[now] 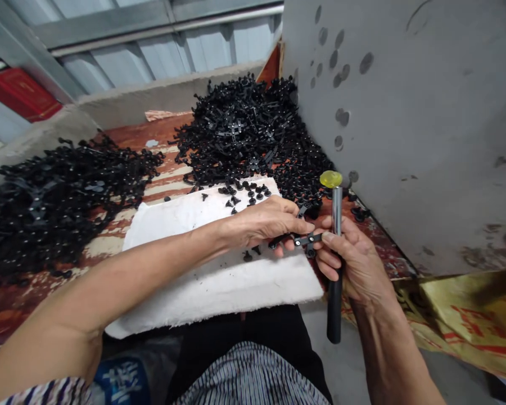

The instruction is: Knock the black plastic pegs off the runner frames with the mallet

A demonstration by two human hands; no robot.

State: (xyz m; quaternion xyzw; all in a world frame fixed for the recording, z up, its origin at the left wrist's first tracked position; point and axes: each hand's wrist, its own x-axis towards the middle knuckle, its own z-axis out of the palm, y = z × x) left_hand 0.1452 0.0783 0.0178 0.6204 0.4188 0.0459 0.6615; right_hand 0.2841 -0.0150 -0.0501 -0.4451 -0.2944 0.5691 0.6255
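Observation:
Between my two hands is a small black plastic linked part (307,241) with shiny round studs. My left hand (270,220) reaches across from the left, its fingers closed on the left side of this part. The thumb and fingertips of my right hand (349,253) pinch its right end. That same right hand also keeps a small hammer (336,211) upright in its palm, with a yellow head on top, a metal shaft and a black grip. Under the hands lies a white cloth (172,287). Several small black studs (253,194) are scattered on the cloth's far side.
A large heap of black parts (240,129) rises behind the cloth, and another heap (67,197) spreads at the left on the worn red-brown board (164,183). A grey spotted panel (413,146) stands along the right. A yellow printed sack (468,320) lies below it.

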